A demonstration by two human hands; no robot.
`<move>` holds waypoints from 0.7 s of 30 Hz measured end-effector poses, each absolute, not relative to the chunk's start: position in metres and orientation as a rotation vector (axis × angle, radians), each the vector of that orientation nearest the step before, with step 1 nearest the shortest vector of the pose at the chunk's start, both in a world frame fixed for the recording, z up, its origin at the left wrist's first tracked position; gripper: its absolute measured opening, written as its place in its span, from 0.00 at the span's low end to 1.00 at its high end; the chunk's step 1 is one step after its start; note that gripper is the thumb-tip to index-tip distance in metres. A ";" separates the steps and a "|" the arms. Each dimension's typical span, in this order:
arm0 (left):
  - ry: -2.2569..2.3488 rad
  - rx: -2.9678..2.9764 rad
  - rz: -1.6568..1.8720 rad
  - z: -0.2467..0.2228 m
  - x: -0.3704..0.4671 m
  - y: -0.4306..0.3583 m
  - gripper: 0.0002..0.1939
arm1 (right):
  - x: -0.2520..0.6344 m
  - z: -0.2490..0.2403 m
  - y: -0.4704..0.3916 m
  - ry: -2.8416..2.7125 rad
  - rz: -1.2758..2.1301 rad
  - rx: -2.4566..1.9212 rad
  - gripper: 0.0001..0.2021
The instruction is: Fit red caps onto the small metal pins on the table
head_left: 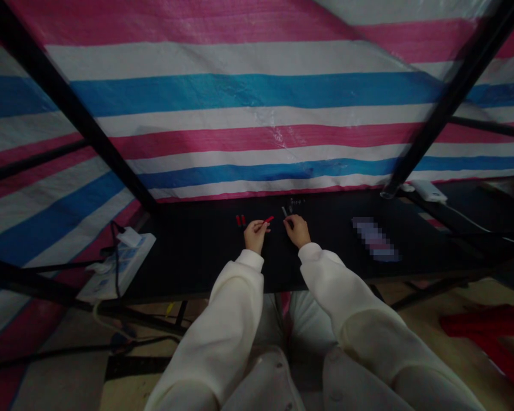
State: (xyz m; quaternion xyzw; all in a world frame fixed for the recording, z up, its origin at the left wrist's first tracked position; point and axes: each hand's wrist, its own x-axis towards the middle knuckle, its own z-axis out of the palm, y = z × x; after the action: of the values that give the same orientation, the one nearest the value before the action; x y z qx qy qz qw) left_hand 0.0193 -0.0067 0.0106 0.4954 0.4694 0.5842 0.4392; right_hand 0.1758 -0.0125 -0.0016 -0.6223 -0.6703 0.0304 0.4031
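Observation:
My left hand (254, 235) is closed, with a small red stick-like piece (269, 219) pinched between thumb and fingers. To its right, my right hand (298, 230) pinches a slim grey piece (284, 211); what kind it is I cannot make out. The two hands are apart over the black tabletop (188, 251). Two short red pieces (243, 220) lie side by side just left of my left hand. Beyond my right hand, several tiny grey or clear bits (297, 202) are scattered, too small to name.
A white power strip (132, 260) with plugs and black cables lies at the left end. On the right is a pixelated rectangular object (374, 240). A white adapter (429, 191) with a cable sits farther right. Black frame posts (454, 94) and striped sheeting (257, 91) stand behind.

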 end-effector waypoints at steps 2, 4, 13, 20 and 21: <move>1.163 1.236 1.453 0.011 0.019 -0.007 0.13 | 0.177 -0.001 -0.016 -1.677 0.079 -1.511 0.10; 1.160 1.240 1.459 0.011 0.019 -0.007 0.14 | 0.177 0.000 -0.019 -1.684 0.085 -1.485 0.09; 1.125 1.230 1.468 0.009 0.019 -0.006 0.14 | 0.174 0.004 -0.026 -1.790 0.068 -1.480 0.10; 1.142 1.221 1.525 0.007 0.019 -0.004 0.12 | 0.173 0.006 -0.028 -1.849 0.047 -1.506 0.11; 1.139 1.228 1.545 0.006 0.019 -0.002 0.12 | 0.172 0.005 -0.028 -1.857 0.046 -1.504 0.11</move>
State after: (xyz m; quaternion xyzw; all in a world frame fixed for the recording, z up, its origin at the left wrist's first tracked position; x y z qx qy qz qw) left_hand 0.0188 -0.0024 0.0059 0.4894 0.4541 0.6159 0.4183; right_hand 0.1724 -0.0278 0.0053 -0.5854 -0.7227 0.0179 0.3670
